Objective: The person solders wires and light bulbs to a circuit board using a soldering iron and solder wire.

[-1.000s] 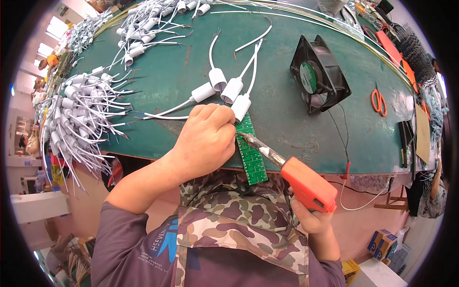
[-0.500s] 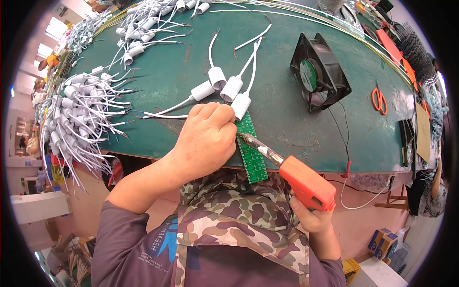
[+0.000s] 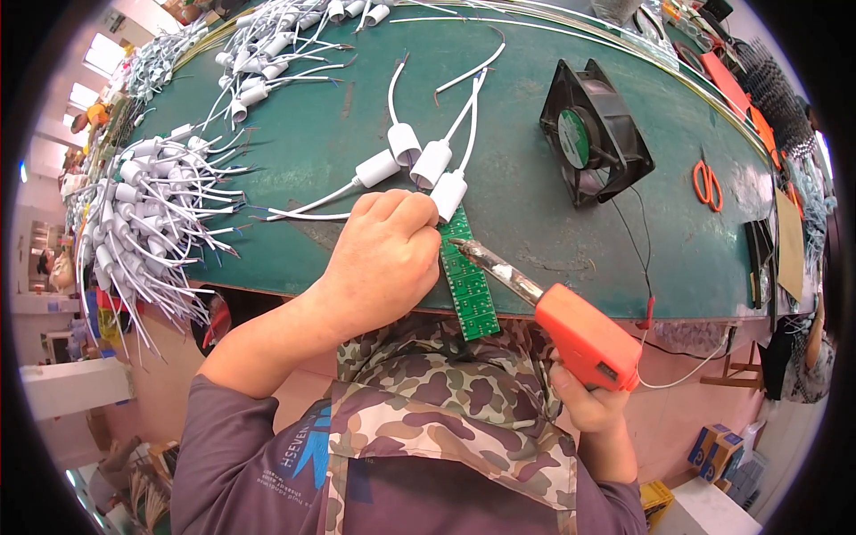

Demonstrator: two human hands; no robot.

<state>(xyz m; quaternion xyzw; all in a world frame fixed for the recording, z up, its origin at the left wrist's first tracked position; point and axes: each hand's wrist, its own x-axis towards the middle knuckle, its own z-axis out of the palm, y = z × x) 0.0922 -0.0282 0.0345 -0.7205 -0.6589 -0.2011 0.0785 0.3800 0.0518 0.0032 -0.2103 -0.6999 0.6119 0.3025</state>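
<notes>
By the right hand [image 3: 584, 401] an orange iron [image 3: 588, 337] is grasped at its handle, with the thumb seen below. The metal rod is pointed to the upper left, and its tip is placed at the upper part of the green board [image 3: 473, 299] – whether the board is really touched by it cannot be told.

The left hand [image 3: 383, 259] is clenched, with the back turned up, along the upper left edge of the board. What is held inside the fingers is hidden, so this cannot be told.

The board is laid at a slant on the green table [image 3: 526, 214], and its lower end is extended past the table edge, above the camouflage apron [image 3: 455, 392]. Four white sockets [image 3: 432, 165] with white wires are grouped just beyond the left hand; by the nearest one the upper end of the board is partly covered in the view.

At the left, a big pile [image 3: 143, 209] of similar sockets is gathered. To the right of the group a black fan [image 3: 584, 138] is stood – and farther right, orange scissors [image 3: 707, 185] are laid.
</notes>
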